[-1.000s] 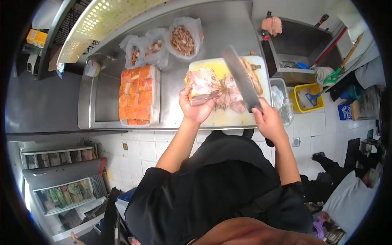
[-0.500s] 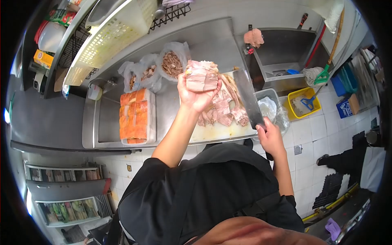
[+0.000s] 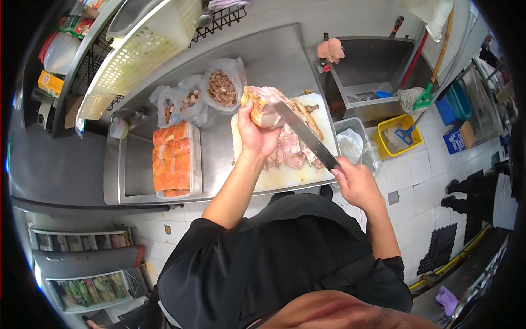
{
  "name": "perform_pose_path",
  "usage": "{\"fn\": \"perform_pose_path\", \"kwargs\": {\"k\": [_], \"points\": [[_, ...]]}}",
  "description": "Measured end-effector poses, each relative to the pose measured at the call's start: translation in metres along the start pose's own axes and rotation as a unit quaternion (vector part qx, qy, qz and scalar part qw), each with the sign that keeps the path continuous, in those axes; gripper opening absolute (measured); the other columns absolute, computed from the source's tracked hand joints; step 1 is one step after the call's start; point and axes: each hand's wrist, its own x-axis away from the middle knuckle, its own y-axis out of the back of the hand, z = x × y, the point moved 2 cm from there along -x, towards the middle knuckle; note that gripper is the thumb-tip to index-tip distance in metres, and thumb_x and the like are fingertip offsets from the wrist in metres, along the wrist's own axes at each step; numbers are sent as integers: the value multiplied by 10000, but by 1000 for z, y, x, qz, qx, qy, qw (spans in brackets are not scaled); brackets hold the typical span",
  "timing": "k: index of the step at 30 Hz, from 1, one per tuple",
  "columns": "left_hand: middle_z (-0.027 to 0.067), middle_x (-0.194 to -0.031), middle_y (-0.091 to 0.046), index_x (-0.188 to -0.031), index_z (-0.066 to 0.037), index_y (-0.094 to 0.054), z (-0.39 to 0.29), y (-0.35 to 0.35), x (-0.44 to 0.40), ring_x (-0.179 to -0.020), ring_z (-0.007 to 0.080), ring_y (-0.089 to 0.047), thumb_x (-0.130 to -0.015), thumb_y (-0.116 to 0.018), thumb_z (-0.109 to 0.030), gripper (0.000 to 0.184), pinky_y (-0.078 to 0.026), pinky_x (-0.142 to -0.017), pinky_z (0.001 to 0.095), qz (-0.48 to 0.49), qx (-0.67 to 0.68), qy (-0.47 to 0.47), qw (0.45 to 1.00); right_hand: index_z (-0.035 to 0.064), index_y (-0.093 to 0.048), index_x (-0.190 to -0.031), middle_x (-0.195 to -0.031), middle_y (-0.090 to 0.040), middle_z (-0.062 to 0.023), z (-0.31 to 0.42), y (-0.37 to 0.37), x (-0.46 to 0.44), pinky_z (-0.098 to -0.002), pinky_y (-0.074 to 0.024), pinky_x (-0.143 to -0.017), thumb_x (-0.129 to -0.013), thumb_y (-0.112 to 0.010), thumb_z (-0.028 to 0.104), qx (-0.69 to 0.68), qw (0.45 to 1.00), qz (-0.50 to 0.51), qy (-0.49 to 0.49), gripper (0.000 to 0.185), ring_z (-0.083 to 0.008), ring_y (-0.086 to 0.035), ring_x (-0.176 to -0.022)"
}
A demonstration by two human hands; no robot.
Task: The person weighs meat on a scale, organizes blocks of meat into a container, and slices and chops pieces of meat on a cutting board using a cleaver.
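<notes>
Mid-frame, left hand point(image 3: 257, 135) clasps meat chunk point(image 3: 267, 116); right hand point(image 3: 357, 185) grips knife point(image 3: 308, 136), hiding some sliced meat point(image 3: 287, 154); white tub point(image 3: 195, 159) left, yellow bucket point(image 3: 402, 150) right.

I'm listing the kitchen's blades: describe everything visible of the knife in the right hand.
The knife has a long, broad, grey, metal-looking blade with a blunt far end. The right hand grips its handle, which is mostly hidden. The blade slants up and leftward in the view, over the cutting board, its far end at the meat held in the left hand; whether they touch is unclear.
</notes>
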Motion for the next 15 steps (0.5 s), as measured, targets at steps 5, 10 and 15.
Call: {"fn": "perform_pose_path", "kwargs": {"k": [5,10,15], "points": [[107,-1305,-605,-1313,-83,-549,-25,7,-7,-1226,289,-564,-884,-534,-310,485,-403,-1099,489,80,-3,-105,991,16,-584,-1012,-667,-611,-196,2,3,6,-453,-470,-585,-936,-596,123,-41,999,7,15,132,-413,-624,-641],[112,-1300,-607,-1327,-63,-538,-48,-8,-2,-1243,299,-556,-848,-545,-248,513,-398,-1103,492,141,-6,-140,980,27,-613,-1078,-705,-613,-230,-4,3,11,-475,-475,-604,-935,-605,142,-85,996,-19,-24,184,-451,-621,-690],[124,-1328,-512,-1414,-65,-364,-96,-79,25,-1227,302,-536,-780,-660,-262,727,-414,-1078,477,232,-103,-275,927,27,-563,-958,-681,-592,-234,-24,6,13,-468,-458,-560,-940,-607,166,-80,991,-64,-81,147,-459,-616,-673]]}}
